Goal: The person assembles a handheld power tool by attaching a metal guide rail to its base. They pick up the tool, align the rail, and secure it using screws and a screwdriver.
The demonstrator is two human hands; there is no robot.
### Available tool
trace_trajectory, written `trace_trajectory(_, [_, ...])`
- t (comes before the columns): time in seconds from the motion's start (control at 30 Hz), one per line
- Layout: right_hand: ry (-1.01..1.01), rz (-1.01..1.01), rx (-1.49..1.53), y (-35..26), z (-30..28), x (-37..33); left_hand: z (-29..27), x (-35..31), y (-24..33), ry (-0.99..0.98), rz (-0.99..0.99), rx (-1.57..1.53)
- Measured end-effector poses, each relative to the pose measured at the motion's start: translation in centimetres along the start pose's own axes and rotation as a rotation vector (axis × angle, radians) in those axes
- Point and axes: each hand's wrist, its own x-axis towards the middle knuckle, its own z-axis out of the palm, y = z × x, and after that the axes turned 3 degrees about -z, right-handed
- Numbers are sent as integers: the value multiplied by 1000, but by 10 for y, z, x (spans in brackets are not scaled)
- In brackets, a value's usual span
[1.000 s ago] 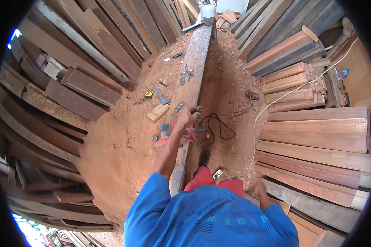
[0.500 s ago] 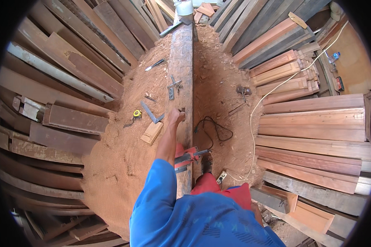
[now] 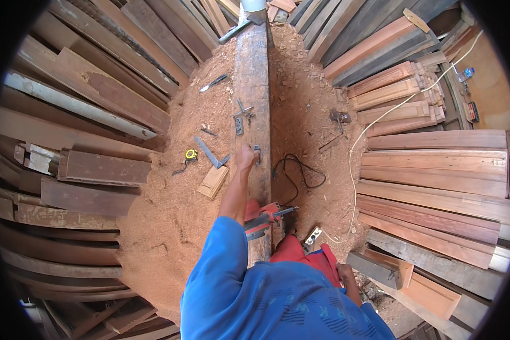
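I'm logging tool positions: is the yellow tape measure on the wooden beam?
No, the yellow tape measure lies on the sawdust left of the wooden beam.

Pale, partly readable capital letters [image 3: 306, 312] cross the blue T-shirt [image 3: 266, 300], behind the left hand [image 3: 245, 157] and left of the right hand [image 3: 345, 273].

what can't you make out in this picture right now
- Head view: the left hand's fingertips, and whether they grip the small dark metal piece; hidden by the hand itself.
- Head view: part of the red power tool, behind the left forearm.
- Head view: the top of the white container, cut by the upper edge.
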Motion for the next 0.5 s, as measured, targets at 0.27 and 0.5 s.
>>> trace_trajectory(0.27, [-35, 33, 192, -28, -14, 9, -32, -135, 135, -492, 311, -1037])
trace_trajectory(0.5, [-510, -376, 929, -109, -79, 12, 80, -296, 95, -1178, 295, -366])
